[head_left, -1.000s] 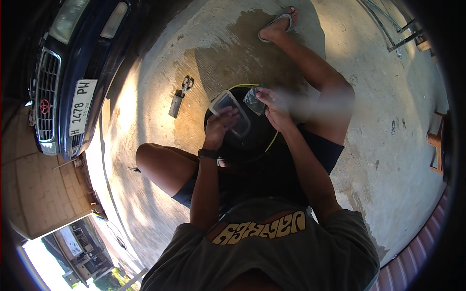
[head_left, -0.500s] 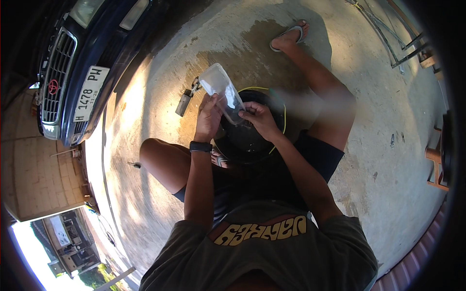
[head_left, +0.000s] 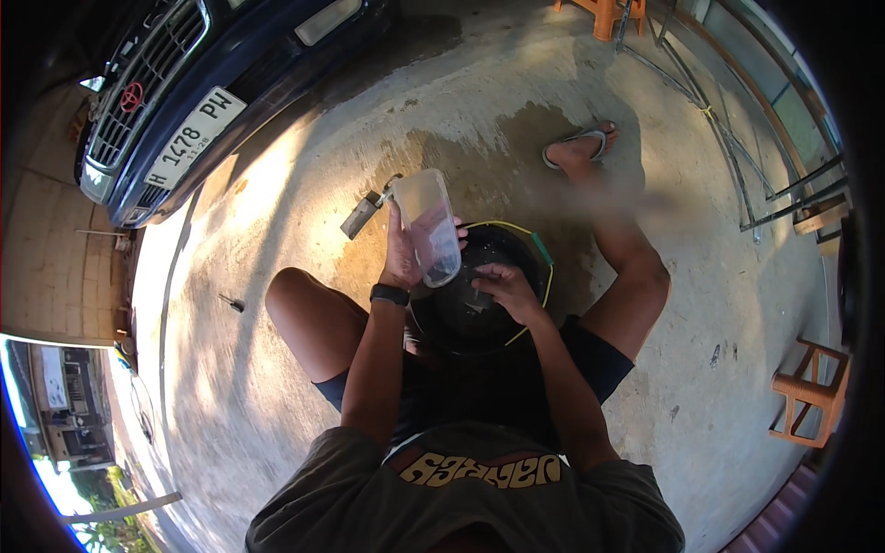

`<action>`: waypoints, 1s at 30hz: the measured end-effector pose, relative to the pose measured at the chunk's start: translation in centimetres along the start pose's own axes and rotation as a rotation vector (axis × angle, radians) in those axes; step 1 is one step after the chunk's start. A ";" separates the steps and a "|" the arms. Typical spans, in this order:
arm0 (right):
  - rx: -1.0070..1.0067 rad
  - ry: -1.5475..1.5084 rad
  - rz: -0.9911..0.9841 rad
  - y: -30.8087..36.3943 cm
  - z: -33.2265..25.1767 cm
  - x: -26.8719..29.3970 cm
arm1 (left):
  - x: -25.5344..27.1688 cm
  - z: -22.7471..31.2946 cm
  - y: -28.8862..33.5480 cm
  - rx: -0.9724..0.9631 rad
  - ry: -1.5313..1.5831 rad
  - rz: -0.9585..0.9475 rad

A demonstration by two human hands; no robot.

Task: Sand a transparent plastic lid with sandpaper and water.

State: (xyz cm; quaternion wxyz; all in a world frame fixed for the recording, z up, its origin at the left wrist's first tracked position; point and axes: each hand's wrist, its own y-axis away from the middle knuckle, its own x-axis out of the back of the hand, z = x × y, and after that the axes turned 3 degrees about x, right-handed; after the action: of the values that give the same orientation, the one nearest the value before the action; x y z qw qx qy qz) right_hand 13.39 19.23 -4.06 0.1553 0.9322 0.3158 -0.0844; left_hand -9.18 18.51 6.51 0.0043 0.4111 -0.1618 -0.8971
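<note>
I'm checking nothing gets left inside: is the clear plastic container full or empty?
Apparently empty: the left hand shows through the clear plastic container, and no contents are visible.

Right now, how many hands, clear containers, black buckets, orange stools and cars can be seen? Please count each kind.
Hands: 2, the left hand and the right hand
Clear container: 1
Black bucket: 1
Orange stools: 2, one at right, one cut off at top
Car: 1
Total: 7

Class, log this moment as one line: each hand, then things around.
left hand: holding clear container | right hand: over black bucket, grip unclear | around: grey block, orange stool
</note>
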 end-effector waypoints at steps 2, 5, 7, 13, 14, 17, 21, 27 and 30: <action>0.152 0.254 0.048 -0.7 0.9 0.3 | 0.1 2.0 0.0 -0.027 0.027 -0.027; 0.234 0.931 0.284 -1.0 0.0 -1.6 | -0.1 4.5 0.3 -0.052 0.017 -0.036; -0.056 1.186 0.129 -2.0 2.9 -2.0 | -0.9 5.5 -0.1 -0.023 -0.023 -0.093; 0.008 1.283 -0.038 -0.6 8.7 -1.4 | -4.6 12.2 0.9 -0.142 -0.251 -0.167; -0.075 1.334 -0.131 -0.5 9.3 -0.8 | -5.5 13.0 0.9 -0.148 -0.251 -0.176; -0.033 1.383 -0.222 -0.6 11.3 0.6 | -8.0 15.3 1.5 -0.298 -0.353 -0.139; 0.039 1.331 -0.115 -1.1 12.3 1.3 | -10.6 18.7 2.6 -0.359 -0.290 -0.358; 0.062 0.911 0.103 -0.5 7.2 -0.7 | -13.7 21.1 4.0 -0.374 -0.137 -0.670; -0.186 0.410 0.097 -0.1 4.0 -0.3 | -14.1 20.8 3.9 -0.341 -0.155 -0.544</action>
State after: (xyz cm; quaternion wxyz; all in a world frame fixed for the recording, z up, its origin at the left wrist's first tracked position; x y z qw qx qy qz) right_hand 12.83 17.76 -7.74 0.1768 0.9256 0.3020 0.1439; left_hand -15.67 22.73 30.72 -0.1788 0.3629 0.1066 -0.9083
